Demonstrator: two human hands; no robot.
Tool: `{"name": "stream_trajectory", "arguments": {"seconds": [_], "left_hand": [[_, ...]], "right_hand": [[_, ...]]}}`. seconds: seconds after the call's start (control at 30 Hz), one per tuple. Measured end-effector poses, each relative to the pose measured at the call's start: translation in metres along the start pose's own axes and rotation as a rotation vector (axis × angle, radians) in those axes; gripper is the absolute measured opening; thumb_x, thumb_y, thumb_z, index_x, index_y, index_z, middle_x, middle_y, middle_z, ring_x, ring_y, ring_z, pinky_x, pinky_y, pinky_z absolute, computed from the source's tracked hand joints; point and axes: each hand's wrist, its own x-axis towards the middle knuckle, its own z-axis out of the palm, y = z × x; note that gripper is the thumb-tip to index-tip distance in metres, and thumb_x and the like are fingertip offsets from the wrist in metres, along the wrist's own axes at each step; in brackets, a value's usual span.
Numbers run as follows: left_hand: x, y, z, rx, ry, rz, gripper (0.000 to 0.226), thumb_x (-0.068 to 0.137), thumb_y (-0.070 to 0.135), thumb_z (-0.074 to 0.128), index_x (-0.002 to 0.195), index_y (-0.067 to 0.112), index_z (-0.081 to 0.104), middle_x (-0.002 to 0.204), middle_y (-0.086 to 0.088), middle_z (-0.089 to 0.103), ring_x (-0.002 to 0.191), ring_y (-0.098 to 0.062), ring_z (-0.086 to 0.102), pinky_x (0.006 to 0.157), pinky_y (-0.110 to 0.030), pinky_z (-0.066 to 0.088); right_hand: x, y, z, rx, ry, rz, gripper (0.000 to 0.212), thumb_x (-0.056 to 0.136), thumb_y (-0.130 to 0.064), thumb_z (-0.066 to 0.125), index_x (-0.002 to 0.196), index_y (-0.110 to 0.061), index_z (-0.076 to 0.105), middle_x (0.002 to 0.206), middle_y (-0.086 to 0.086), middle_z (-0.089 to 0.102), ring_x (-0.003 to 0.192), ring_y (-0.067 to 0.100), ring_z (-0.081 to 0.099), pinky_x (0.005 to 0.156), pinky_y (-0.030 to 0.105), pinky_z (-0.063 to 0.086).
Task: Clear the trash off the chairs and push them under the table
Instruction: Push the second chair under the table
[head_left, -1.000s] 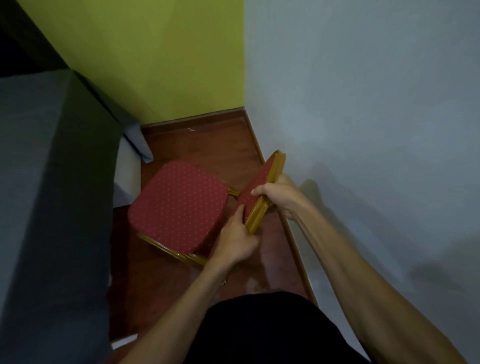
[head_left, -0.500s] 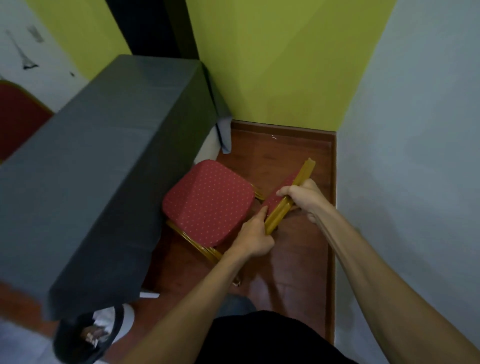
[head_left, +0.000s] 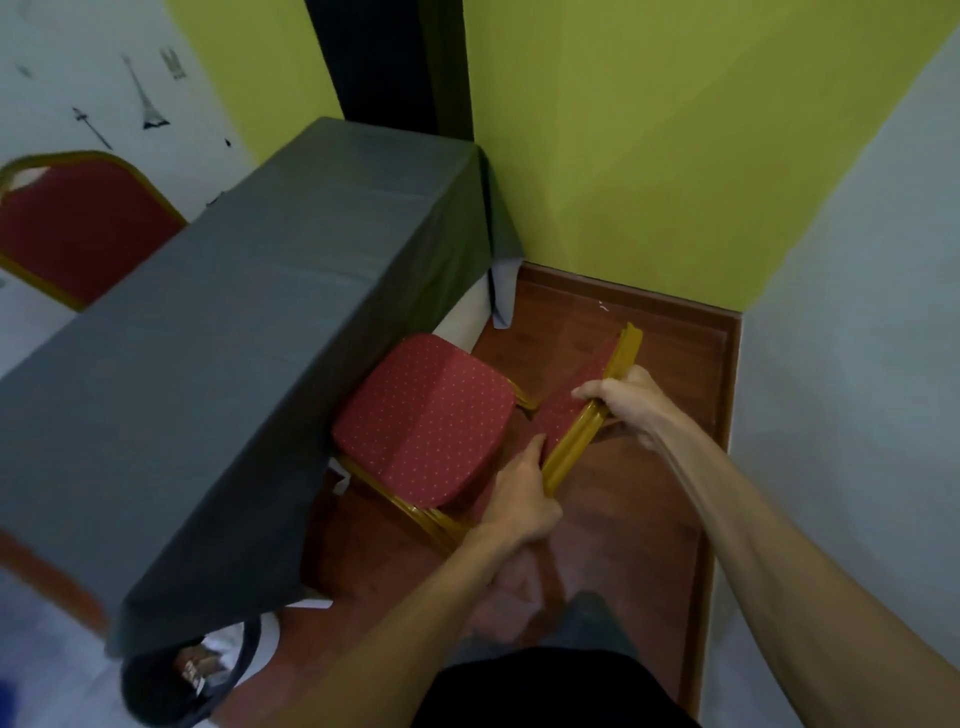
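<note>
The chair (head_left: 423, 421) has a red, pale-dotted seat and gold frame; the tablecloth (head_left: 249, 332) is grey, the floor (head_left: 639, 519) reddish-brown.

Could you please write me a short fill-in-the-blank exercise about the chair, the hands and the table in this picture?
1. Both hands grip the chair's ____.
2. The chair's seat is red with pale ____.
3. The table is covered by a ____ cloth.
4. The right hand holds the frame farther from the camera than the ____ hand.

Missing words: backrest; dots; grey; left
</note>
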Motion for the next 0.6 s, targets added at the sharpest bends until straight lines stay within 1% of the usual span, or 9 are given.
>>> {"name": "stream_trajectory", "arguments": {"seconds": [0.07,0.23,0.33,0.37,0.4,0.47,0.5,0.53,0.6], "left_hand": [[0.006,-0.002,-0.005,-0.012,-0.020,-0.032,0.098,0.078,0.005,0.062,0.160,0.026,0.014,0.148,-0.008,0.047,0.136,-0.031,0.046,0.111,-0.037,0.041],[0.041,0.002,-0.025,-0.036,-0.062,-0.076,0.101,0.078,0.008,0.060,0.160,0.034,0.006,0.142,-0.010,0.052,0.125,-0.034,0.055,0.103,-0.042,0.049],[0.061,0.012,-0.033,-0.048,-0.061,-0.078,0.100,0.079,0.009,0.059,0.160,0.034,0.005,0.139,-0.013,0.054,0.122,-0.035,0.057,0.099,-0.041,0.050],[0.067,0.014,-0.035,-0.045,-0.070,-0.078,0.100,0.080,0.009,0.059,0.160,0.034,0.004,0.139,-0.014,0.055,0.120,-0.035,0.058,0.094,-0.039,0.052],[0.075,0.017,-0.036,-0.045,-0.081,-0.074,0.100,0.080,0.009,0.059,0.160,0.034,0.003,0.137,-0.015,0.056,0.116,-0.035,0.060,0.083,-0.033,0.053],[0.088,0.021,-0.041,-0.048,-0.100,-0.068,0.101,0.080,0.009,0.058,0.159,0.037,0.001,0.131,-0.016,0.059,0.094,-0.028,0.065,0.058,-0.020,0.045],[0.094,0.022,-0.045,-0.047,-0.109,-0.069,0.102,0.080,0.009,0.058,0.159,0.038,0.000,0.124,-0.015,0.062,0.080,-0.020,0.062,0.051,-0.017,0.041],[0.098,0.023,-0.048,-0.044,-0.116,-0.073,0.102,0.081,0.008,0.058,0.159,0.039,-0.001,0.112,-0.011,0.063,0.070,-0.013,0.058,0.047,-0.016,0.039],[0.105,0.022,-0.054,-0.050,-0.124,-0.086,0.103,0.081,0.007,0.058,0.158,0.040,-0.002,0.087,0.003,0.058,0.061,-0.008,0.054,0.044,-0.014,0.040]], "right_hand": [[0.014,-0.010,0.002,-0.029,-0.024,-0.001,0.016,0.075,-0.013,0.080,0.089,-0.006,0.073,0.081,0.014,0.080,0.076,0.029,0.077,0.076,0.053,0.063],[0.052,-0.033,0.012,-0.028,-0.070,-0.025,0.017,0.076,-0.016,0.081,0.087,-0.009,0.071,0.080,0.014,0.079,0.073,0.030,0.077,0.063,0.057,0.063],[0.074,-0.048,0.013,-0.014,-0.074,-0.037,0.027,0.074,-0.020,0.082,0.094,-0.008,0.069,0.083,0.014,0.079,0.078,0.033,0.077,0.071,0.057,0.063],[0.081,-0.051,0.013,-0.008,-0.078,-0.034,0.032,0.073,-0.021,0.082,0.099,-0.007,0.068,0.084,0.014,0.079,0.077,0.033,0.077,0.071,0.057,0.063],[0.088,-0.055,0.012,0.005,-0.082,-0.034,0.034,0.073,-0.022,0.082,0.100,-0.007,0.067,0.083,0.014,0.079,0.073,0.032,0.077,0.068,0.056,0.063],[0.099,-0.061,0.012,0.039,-0.093,-0.033,0.032,0.072,-0.021,0.083,0.096,-0.008,0.066,0.073,0.011,0.077,0.058,0.024,0.075,0.054,0.046,0.063],[0.105,-0.065,0.013,0.051,-0.103,-0.030,0.030,0.072,-0.020,0.083,0.095,-0.008,0.067,0.067,0.008,0.075,0.052,0.021,0.073,0.047,0.039,0.060],[0.110,-0.069,0.013,0.058,-0.121,-0.028,0.029,0.072,-0.019,0.084,0.094,-0.007,0.068,0.063,0.007,0.073,0.049,0.020,0.071,0.044,0.035,0.056],[0.120,-0.076,0.017,0.067,-0.170,-0.018,0.027,0.074,-0.016,0.083,0.094,-0.005,0.069,0.063,0.009,0.071,0.048,0.020,0.070,0.043,0.031,0.054]]}}
